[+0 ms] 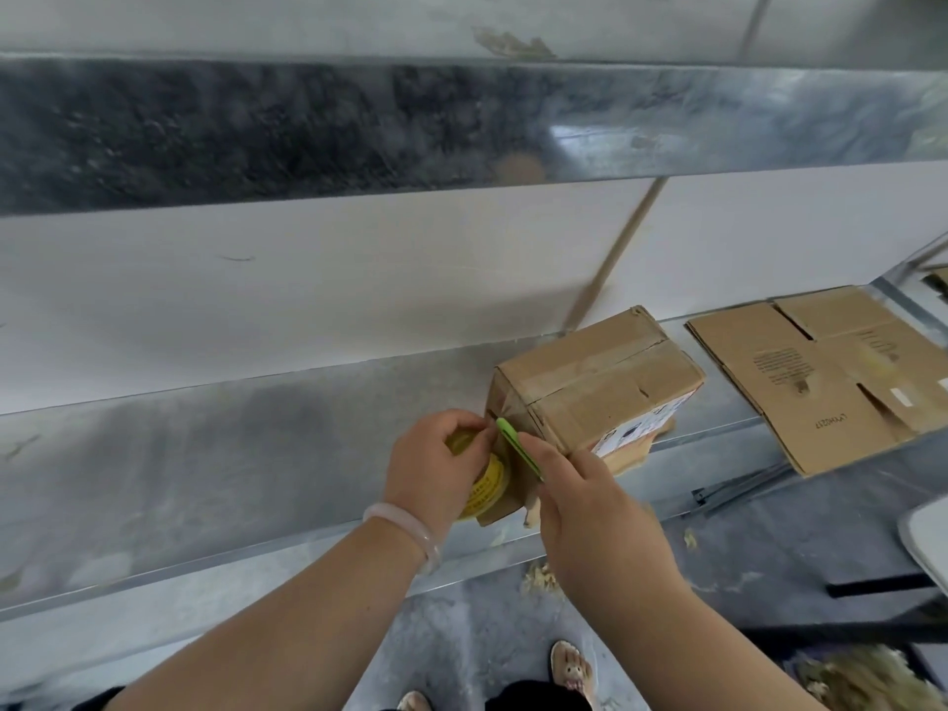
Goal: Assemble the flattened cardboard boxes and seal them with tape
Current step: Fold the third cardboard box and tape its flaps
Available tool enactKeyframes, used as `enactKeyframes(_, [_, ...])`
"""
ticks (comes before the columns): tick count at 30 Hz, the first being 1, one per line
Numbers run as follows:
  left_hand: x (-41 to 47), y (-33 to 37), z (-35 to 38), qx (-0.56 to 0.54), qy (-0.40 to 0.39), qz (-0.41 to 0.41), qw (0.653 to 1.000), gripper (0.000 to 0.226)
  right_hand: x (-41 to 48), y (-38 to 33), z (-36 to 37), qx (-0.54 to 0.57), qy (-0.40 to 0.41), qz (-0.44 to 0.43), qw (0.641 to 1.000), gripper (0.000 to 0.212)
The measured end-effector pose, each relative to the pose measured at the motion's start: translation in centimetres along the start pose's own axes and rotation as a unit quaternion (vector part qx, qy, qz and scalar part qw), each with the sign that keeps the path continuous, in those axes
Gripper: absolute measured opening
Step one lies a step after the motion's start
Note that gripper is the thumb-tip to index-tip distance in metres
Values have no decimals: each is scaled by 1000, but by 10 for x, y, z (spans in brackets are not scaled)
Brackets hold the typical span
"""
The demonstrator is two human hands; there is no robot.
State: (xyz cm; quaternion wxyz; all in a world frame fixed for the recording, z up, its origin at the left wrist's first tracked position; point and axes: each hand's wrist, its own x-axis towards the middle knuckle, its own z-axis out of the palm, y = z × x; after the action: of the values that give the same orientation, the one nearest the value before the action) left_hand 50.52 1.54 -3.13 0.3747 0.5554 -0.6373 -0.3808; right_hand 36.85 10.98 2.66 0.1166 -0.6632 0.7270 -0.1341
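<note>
Brown cardboard box [600, 382], already squared up and with a strip of tape laid along its top seam, is seen in the head view lying on a grey metal shelf [231, 454], its long axis running from the near left away to the far right, so that one short end faces the hands. Against that near end a yellow roll of tape [487, 487] is held by the left hand [436, 464], whose fingers are curled round the roll while thumb and forefinger pinch at its upper edge. A slim green cutter [518, 446] is gripped in the right hand [585, 505], fingers pressed together round its handle, and is laid slantwise between roll and box, just beside the box's near corner. The tape appears ready to be severed there; the cut would be made by the right hand, across the box's short end, while the roll is steadied by the left. A stack of flattened cardboard boxes [821, 372] lies further right on the shelf, well apart from both hands
</note>
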Motion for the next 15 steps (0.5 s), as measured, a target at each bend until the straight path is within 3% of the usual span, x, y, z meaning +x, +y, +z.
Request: enactKeyframes(15, [14, 6, -2, 87, -2, 58, 994, 14, 10, -1, -3, -48, -43, 37, 997, 75])
